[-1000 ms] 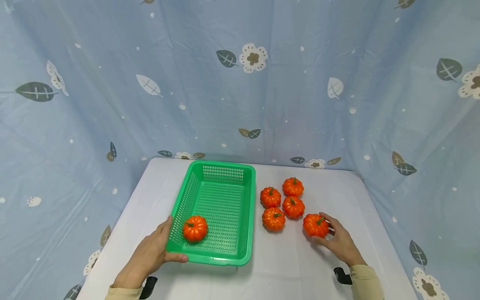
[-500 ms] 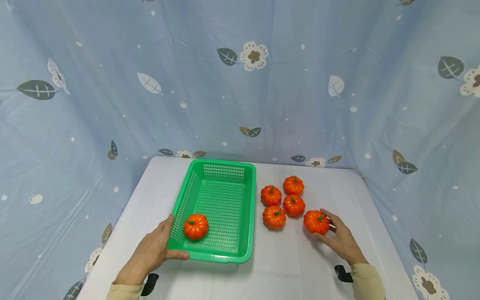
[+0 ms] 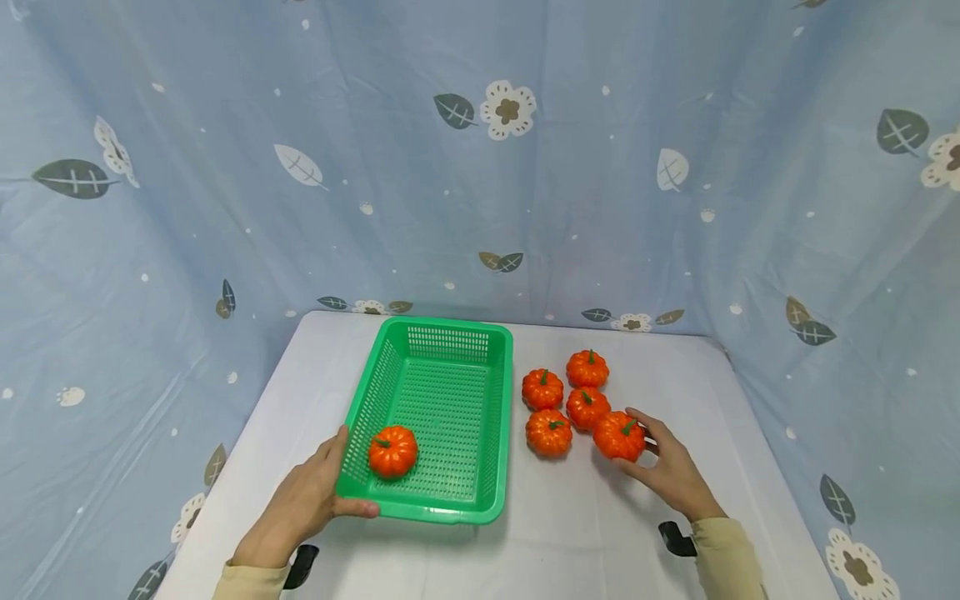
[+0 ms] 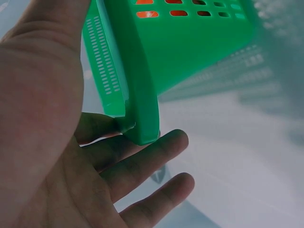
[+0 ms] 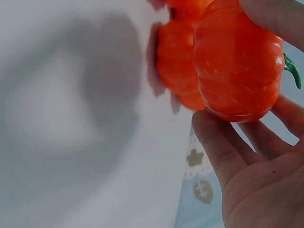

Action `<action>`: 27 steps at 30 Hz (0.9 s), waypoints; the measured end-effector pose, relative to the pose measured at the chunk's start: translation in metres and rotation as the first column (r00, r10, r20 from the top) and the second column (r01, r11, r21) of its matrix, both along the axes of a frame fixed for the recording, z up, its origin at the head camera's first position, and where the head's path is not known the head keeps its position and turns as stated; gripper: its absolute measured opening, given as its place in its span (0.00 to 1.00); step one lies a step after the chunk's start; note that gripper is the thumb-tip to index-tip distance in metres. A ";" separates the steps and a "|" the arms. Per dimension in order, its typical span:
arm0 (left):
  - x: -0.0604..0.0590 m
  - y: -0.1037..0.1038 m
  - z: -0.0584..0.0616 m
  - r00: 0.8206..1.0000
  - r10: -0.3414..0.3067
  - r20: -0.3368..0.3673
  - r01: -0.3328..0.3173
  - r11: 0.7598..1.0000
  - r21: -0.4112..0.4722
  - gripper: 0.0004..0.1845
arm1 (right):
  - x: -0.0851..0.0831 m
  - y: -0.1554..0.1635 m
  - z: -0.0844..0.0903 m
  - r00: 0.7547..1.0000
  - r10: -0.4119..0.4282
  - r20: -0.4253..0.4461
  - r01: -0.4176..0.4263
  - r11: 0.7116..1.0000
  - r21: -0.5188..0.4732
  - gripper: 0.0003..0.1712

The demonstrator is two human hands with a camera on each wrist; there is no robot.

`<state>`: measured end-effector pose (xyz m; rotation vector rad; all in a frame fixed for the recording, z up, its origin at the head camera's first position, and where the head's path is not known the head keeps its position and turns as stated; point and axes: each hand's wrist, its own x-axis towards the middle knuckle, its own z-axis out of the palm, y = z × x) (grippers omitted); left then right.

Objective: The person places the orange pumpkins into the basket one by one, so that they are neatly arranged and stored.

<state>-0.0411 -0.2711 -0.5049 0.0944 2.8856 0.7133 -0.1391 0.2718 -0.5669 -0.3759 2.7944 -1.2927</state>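
Observation:
My right hand (image 3: 671,473) pinches a small orange toy pumpkin (image 3: 618,436) with a green stem, thumb on one side and fingertips on the other. The right wrist view has this pumpkin (image 5: 237,64) close up, a wide shadow on the white surface beside it. With my left hand (image 3: 300,500) I hold the near left corner of a green plastic basket (image 3: 491,467), the thumb along its front rim. In the left wrist view the basket's rim (image 4: 142,109) lies between thumb and fingers. One pumpkin (image 3: 392,452) sits inside the basket, near that corner.
Right of the basket stand several more pumpkins: one at the back (image 3: 587,368), one at the left (image 3: 542,389), one in the middle (image 3: 588,409) and one in front (image 3: 548,433). A blue patterned curtain (image 3: 480,192) surrounds the white table (image 3: 540,533).
In the last half second my right hand has carried its pumpkin left and slightly away from me, close to the group. The left hand and basket stay in place.

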 end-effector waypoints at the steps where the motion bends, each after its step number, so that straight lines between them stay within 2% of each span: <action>1: 0.000 0.000 0.000 1.000 0.002 0.001 -0.002 1.000 0.000 0.76 | -0.001 -0.002 0.000 1.000 0.009 -0.003 -0.009 1.000 -0.002 0.50; 27: 0.000 0.001 0.001 1.000 -0.001 -0.003 0.001 1.000 -0.007 0.76 | -0.006 -0.058 0.014 0.983 0.178 -0.047 -0.180 0.983 -0.044 0.51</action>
